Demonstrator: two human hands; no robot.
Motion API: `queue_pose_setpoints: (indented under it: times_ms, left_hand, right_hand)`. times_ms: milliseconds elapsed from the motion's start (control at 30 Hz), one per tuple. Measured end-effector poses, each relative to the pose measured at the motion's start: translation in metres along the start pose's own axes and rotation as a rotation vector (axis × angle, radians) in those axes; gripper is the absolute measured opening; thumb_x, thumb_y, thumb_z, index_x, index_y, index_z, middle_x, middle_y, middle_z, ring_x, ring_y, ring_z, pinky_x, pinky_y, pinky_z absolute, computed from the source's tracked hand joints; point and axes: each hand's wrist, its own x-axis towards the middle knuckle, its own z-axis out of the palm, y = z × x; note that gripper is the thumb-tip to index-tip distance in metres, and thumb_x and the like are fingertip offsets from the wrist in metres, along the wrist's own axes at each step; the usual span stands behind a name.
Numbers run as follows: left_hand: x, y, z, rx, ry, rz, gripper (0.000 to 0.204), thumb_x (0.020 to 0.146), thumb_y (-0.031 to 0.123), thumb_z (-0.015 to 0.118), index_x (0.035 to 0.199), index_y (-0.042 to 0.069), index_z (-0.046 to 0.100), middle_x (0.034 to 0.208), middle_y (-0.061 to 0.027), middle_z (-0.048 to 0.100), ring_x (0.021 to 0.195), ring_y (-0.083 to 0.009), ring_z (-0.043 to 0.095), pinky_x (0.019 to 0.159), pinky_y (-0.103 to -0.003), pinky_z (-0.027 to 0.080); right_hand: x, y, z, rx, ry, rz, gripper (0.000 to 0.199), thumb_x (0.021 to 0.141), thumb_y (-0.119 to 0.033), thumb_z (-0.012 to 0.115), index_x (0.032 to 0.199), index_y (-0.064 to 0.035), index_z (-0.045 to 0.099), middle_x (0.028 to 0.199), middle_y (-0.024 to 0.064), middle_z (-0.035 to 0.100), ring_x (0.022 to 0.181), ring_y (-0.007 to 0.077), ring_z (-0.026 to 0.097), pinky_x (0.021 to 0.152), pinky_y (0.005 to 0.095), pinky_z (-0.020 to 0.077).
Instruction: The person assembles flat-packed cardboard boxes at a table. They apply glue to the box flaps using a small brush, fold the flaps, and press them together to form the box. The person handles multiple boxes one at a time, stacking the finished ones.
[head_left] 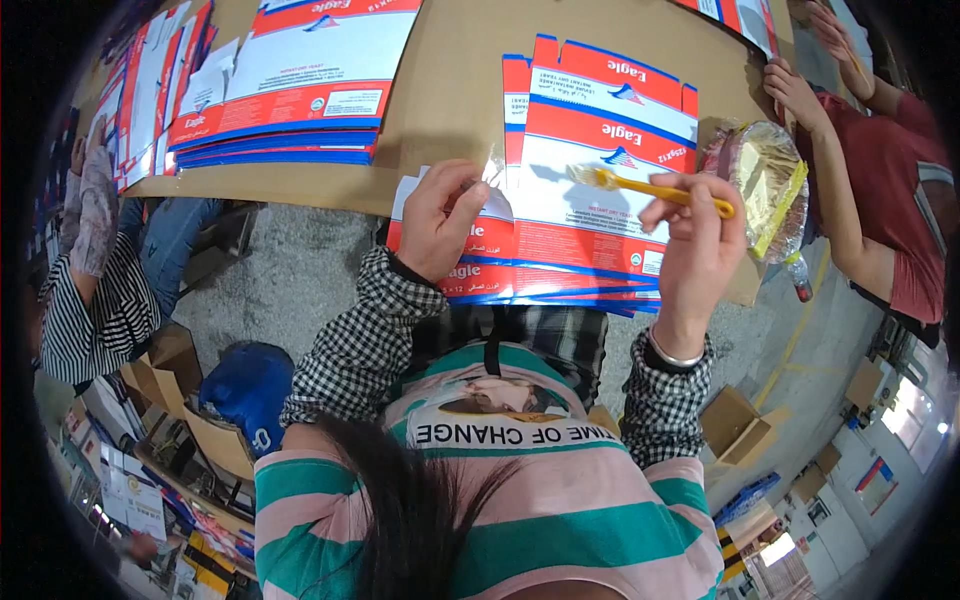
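My left hand [440,222] presses down on the near left flap of a flat red, white and blue carton blank [590,175], which lies on top of a small pile of the same blanks on a brown table [450,90]. My right hand [695,245] is raised over the pile's right side, fingers closed on the handle of a yellow brush [650,187]. The brush's pale bristles point left, above the middle of the blank. Both my sleeves are black-and-white checked.
A bowl of yellowish glue wrapped in plastic [765,180] sits to the right of the pile. Another stack of flat cartons [290,90] lies at the far left. A person in a red shirt [890,200] works at the right, another in stripes [100,290] at the left.
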Motion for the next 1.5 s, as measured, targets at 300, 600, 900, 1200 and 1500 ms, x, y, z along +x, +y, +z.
queue_pose_setpoints:
  times_ms: [300,600,900,1200,1500]
  left_hand:
    - [0.011,-0.021,0.016,0.595,-0.026,0.097,0.027,0.077,0.019,0.069,0.093,-0.001,0.064,0.090,-0.0133,0.061,0.073,-0.0259,0.061,0.067,-0.034,0.049]
    - [-0.052,0.002,-0.042,0.793,0.440,0.237,0.044,0.071,0.027,0.075,0.096,-0.002,0.055,0.091,-0.0183,0.053,0.088,-0.0367,0.051,0.077,-0.045,0.042]
    - [-0.071,-0.035,-0.066,0.334,0.201,-0.402,0.056,0.072,0.045,0.073,0.099,-0.002,0.060,0.093,-0.0217,0.062,0.089,-0.0353,0.060,0.078,-0.042,0.048]
    - [-0.052,-0.037,-0.060,0.479,0.264,-0.316,0.041,0.077,0.038,0.068,0.095,0.001,0.066,0.095,-0.0219,0.063,0.087,-0.0369,0.061,0.077,-0.041,0.048]
    - [-0.056,0.035,-0.113,-0.770,0.274,-0.098,0.022,0.088,0.014,0.061,0.104,0.001,0.053,0.074,-0.0064,0.060,0.054,-0.0138,0.059,0.046,-0.025,0.045]
  right_hand:
    - [-0.060,-0.045,-0.053,0.010,0.231,-0.186,0.015,0.096,-0.011,0.044,0.100,0.0018,0.049,0.092,0.0241,0.063,0.062,0.0185,0.059,0.055,0.0273,0.0482]
    - [-0.105,-0.062,-0.089,0.082,0.343,-0.231,0.015,0.096,-0.014,0.044,0.101,-0.0005,0.050,0.092,0.0220,0.063,0.061,0.0184,0.058,0.054,0.0279,0.0477]
    - [-0.123,-0.077,-0.078,0.147,0.310,-0.249,0.014,0.096,-0.014,0.045,0.099,-0.0012,0.049,0.092,0.0211,0.062,0.060,0.0187,0.058,0.054,0.0263,0.0471]
    - [-0.140,-0.086,-0.076,0.095,0.314,-0.301,0.016,0.096,-0.015,0.046,0.097,0.0002,0.051,0.091,0.0205,0.062,0.060,0.0177,0.057,0.053,0.0270,0.0466]
    - [-0.152,-0.106,-0.073,0.056,0.352,-0.370,0.016,0.096,-0.014,0.044,0.097,-0.0005,0.053,0.091,0.0198,0.064,0.059,0.0141,0.057,0.052,0.0215,0.0447]
